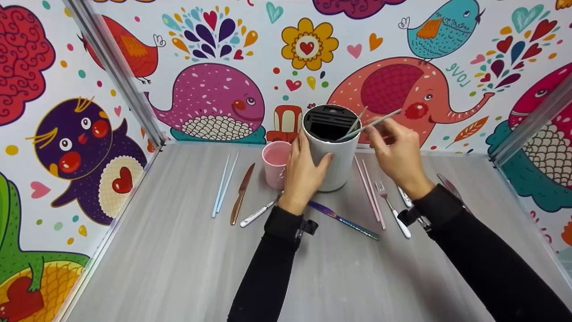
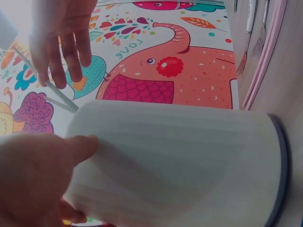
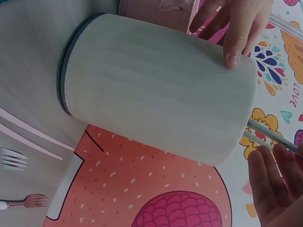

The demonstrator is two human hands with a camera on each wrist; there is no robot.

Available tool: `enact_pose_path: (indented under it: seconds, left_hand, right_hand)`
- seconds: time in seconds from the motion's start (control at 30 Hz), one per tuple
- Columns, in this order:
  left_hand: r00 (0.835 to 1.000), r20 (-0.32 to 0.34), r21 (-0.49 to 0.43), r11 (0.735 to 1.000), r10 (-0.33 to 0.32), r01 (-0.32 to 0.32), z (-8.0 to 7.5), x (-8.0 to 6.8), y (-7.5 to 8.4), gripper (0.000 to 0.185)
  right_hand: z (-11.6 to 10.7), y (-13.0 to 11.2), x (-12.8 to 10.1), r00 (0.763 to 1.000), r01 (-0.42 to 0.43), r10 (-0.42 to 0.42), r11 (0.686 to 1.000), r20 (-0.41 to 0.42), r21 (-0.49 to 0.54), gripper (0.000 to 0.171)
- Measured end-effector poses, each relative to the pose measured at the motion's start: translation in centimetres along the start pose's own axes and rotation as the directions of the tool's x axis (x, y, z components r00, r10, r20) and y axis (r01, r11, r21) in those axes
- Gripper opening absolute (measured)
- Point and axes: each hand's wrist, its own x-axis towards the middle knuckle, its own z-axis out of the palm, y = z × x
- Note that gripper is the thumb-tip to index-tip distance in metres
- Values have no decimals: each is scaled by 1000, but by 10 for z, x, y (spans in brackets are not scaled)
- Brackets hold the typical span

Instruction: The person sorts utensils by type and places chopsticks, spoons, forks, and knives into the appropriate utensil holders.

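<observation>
My left hand (image 1: 304,175) grips the white cylindrical utensil holder (image 1: 340,163) by its upper side, thumb across the front. The holder stands upright and has a black slotted inside. At its right rim, my right hand (image 1: 398,154) pinches a pale green chopstick (image 1: 380,119) between thumb and fingers. That chopstick slants down, its lower end inside the opening. A second green chopstick (image 1: 359,120) leans at the same edge, more upright. In the left wrist view both green chopsticks (image 2: 64,100) stick out past the rim, where the right hand's fingers hang beside them.
Left of the holder stands a pink cup (image 1: 274,167). Blue chopsticks (image 1: 225,185), a copper knife (image 1: 242,194) and a white-handled utensil (image 1: 259,213) lie on the left. A rainbow knife (image 1: 346,220) lies in front; pink chopsticks (image 1: 371,192) and a fork (image 1: 394,212) lie right.
</observation>
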Motion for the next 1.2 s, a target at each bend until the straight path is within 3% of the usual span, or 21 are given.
enact_pose_path:
  seconds: [0.33, 0.93, 1.2]
  left_hand:
    - [999, 27, 2, 1000, -20, 20, 0, 0, 3, 96]
    - [1000, 21, 11, 1000, -15, 15, -1, -1, 1, 96]
    - [999, 30, 12, 1000, -29, 29, -2, 0, 3, 96]
  right_hand:
    - [10, 5, 0, 1000, -22, 22, 1000, 10, 11, 18]
    - [32, 15, -2, 1000, 18, -15, 994, 22, -103, 16]
    - [32, 22, -7, 1000, -3, 5, 995, 19, -99, 15]
